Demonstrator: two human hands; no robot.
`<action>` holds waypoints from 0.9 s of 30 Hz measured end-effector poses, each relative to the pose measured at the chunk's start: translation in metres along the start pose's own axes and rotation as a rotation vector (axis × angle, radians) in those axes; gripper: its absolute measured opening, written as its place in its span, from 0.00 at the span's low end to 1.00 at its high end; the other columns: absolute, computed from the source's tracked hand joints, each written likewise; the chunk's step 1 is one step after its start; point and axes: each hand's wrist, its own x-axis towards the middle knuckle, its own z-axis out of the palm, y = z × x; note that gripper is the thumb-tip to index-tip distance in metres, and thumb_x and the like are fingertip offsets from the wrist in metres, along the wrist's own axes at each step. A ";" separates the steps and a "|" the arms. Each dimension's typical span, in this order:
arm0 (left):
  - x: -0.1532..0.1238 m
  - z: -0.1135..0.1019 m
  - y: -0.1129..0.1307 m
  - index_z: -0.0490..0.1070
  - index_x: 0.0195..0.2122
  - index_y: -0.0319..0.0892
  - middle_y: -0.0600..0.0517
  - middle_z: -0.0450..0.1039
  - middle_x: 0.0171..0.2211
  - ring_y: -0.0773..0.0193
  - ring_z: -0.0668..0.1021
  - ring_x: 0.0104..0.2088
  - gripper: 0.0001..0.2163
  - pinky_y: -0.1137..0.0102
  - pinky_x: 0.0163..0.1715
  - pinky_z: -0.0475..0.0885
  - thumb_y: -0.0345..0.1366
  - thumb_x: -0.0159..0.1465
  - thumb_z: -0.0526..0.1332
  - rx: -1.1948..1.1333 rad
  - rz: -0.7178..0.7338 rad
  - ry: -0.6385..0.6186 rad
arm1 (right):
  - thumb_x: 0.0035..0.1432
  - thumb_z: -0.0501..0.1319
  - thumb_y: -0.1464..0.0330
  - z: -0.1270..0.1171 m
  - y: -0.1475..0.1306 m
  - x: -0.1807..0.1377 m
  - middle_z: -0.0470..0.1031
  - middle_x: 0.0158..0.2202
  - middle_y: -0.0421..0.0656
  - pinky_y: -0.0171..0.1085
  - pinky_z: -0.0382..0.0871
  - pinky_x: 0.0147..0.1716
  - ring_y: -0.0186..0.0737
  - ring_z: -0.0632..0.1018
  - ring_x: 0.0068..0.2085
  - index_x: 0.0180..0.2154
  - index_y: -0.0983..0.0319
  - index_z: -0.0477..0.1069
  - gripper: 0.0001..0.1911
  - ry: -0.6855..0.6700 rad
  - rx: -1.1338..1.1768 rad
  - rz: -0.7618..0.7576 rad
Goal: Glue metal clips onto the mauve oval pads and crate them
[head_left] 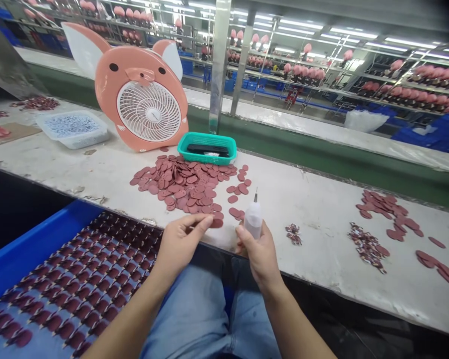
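Note:
Between the thumb and fingers of my left hand (181, 243) is a dark red oval leather piece (217, 223), pinched at one end. My right hand (260, 252) is wrapped round a translucent squeeze bottle (253, 219), whose thin metal needle tip points up. Just beyond both hands spreads a heap of similar red oval pieces (187, 182). To the right of the bottle lies a small cluster of brown and white bits (294, 234), too small to name.
A pink pig-shaped fan (142, 94) stands behind the heap, beside a green basket (207, 158) holding dark items. Left is a clear plastic tub (73, 128). Below left, a blue crate (75, 219) holds rows of red pieces. More ovals (387, 209) lie at right.

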 end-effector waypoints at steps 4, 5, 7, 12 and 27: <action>-0.026 0.005 0.015 0.85 0.35 0.44 0.48 0.85 0.30 0.59 0.83 0.28 0.10 0.71 0.28 0.78 0.44 0.62 0.68 -0.144 -0.117 -0.004 | 0.45 0.76 0.59 0.011 -0.003 -0.006 0.72 0.27 0.35 0.29 0.67 0.18 0.30 0.70 0.23 0.39 0.61 0.69 0.24 -0.108 0.116 0.097; -0.033 0.006 0.015 0.85 0.35 0.45 0.49 0.85 0.29 0.61 0.82 0.26 0.09 0.72 0.27 0.77 0.44 0.61 0.69 -0.187 -0.139 0.015 | 0.45 0.75 0.59 0.014 -0.003 -0.010 0.71 0.26 0.34 0.28 0.66 0.17 0.29 0.69 0.22 0.39 0.61 0.68 0.24 -0.125 0.148 0.125; -0.047 0.010 0.013 0.85 0.38 0.49 0.51 0.84 0.29 0.63 0.81 0.25 0.09 0.73 0.26 0.77 0.43 0.58 0.72 -0.321 -0.167 0.040 | 0.47 0.74 0.57 0.020 -0.001 -0.020 0.68 0.23 0.32 0.27 0.63 0.17 0.27 0.67 0.19 0.40 0.60 0.67 0.24 -0.135 0.209 0.181; -0.073 0.019 0.002 0.84 0.37 0.51 0.53 0.80 0.31 0.64 0.80 0.31 0.12 0.76 0.31 0.77 0.39 0.51 0.77 -0.549 -0.159 0.160 | 0.50 0.71 0.53 0.029 0.005 -0.043 0.67 0.22 0.32 0.26 0.63 0.14 0.27 0.66 0.18 0.42 0.59 0.63 0.26 -0.176 0.270 0.294; -0.109 0.007 0.032 0.84 0.34 0.47 0.51 0.81 0.28 0.68 0.78 0.26 0.24 0.80 0.21 0.72 0.52 0.37 0.80 -0.953 -0.741 0.313 | 0.64 0.55 0.44 -0.026 -0.015 -0.083 0.69 0.25 0.40 0.34 0.64 0.15 0.35 0.69 0.19 0.46 0.57 0.70 0.25 0.010 -0.138 -0.411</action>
